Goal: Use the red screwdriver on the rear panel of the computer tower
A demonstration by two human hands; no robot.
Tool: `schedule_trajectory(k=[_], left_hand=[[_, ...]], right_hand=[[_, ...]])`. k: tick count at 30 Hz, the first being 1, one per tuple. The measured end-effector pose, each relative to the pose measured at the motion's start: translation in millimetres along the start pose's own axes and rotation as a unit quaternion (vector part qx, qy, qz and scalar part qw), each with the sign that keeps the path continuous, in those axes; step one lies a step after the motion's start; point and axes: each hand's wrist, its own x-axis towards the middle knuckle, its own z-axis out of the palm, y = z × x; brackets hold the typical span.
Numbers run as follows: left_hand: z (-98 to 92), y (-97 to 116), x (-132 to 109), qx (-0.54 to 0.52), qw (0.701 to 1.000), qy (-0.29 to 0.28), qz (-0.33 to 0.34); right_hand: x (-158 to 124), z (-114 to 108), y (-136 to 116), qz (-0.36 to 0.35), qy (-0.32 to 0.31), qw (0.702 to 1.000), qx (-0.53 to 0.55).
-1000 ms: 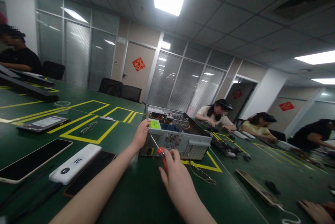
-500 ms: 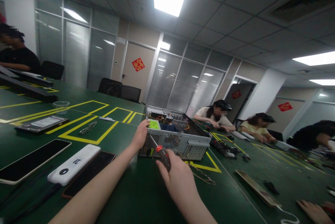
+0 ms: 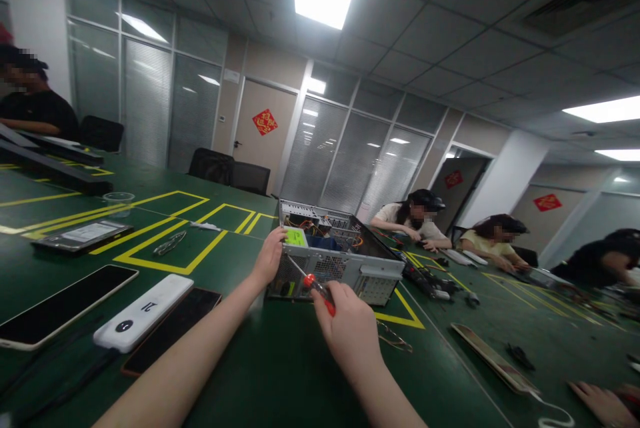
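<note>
An opened computer case (image 3: 377,263) lies on the green table in front of me, with coloured wires and a power supply bearing a yellow-green label (image 3: 296,237) inside. My left hand (image 3: 271,256) grips the case at its near left corner, its fingers beside that label. In my right hand (image 3: 349,323) is a screwdriver (image 3: 311,281) with a red and dark handle. Its shaft slants up to the left, and the tip is at the back panel by the power supply. Whether the tip sits in a screw is too small to tell.
Left of my arm lie a white power bank (image 3: 145,311), two phones, including a dark one (image 3: 173,331), and a hard drive (image 3: 83,235). Glasses (image 3: 395,336) are near the case. Rightward are a charging phone (image 3: 493,356), cables and a co-worker's hand (image 3: 603,403).
My right hand has turned and shifted slightly right on the screwdriver, whose handle now lies at a flatter slant. My left hand stays at the case corner.
</note>
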Motion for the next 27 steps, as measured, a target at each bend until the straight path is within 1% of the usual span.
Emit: schedule_trajectory(k=[2,4,6,7,9,13,17,20,23,25,27], left_hand=[[-0.1,-0.3,-0.1,-0.002,1.000,0.004,0.001],[-0.4,-0.8,-0.3,-0.005,1.000,0.007,0.004],[-0.9,-1.2,-0.3,-0.008,1.000,0.007,0.006],[-1.1,-1.2,-0.3,-0.009,1.000,0.007,0.007],[-1.2,-1.1,-0.2,-0.008,1.000,0.004,0.007],[-0.2,-0.4,-0.1,0.002,1.000,0.003,0.005],[0.4,0.0,-0.1,0.007,1.000,0.004,0.007],[0.4,-1.0,-0.3,0.008,1.000,0.003,0.009],[0.5,-3.0,-0.6,0.008,1.000,0.005,0.014],[0.7,-4.2,-0.8,0.008,1.000,0.007,0.017],[1.1,-4.9,-1.1,0.007,1.000,0.009,0.018]], right_hand=[[-3.3,-1.9,-7.4,0.027,-0.064,0.998,-0.003],[-7.4,-4.0,-15.5,0.029,-0.127,0.991,0.020],[-9.4,-6.5,-19.5,0.026,-0.162,0.985,0.048],[-9.2,-7.9,-19.3,0.024,-0.166,0.984,0.062],[-6.6,-11.4,-14.9,0.023,-0.144,0.986,0.083],[0.1,-16.1,-2.7,0.006,-0.067,0.992,0.102],[2.0,-12.6,1.5,-0.024,-0.039,0.996,0.083],[3.3,-7.3,0.8,-0.003,-0.018,0.999,0.045],[4.0,-3.4,-2.9,0.038,-0.029,0.999,0.004],[1.8,-2.4,-7.6,0.052,-0.056,0.997,0.007],[-2.6,-2.7,-13.1,0.050,-0.079,0.995,0.027]])
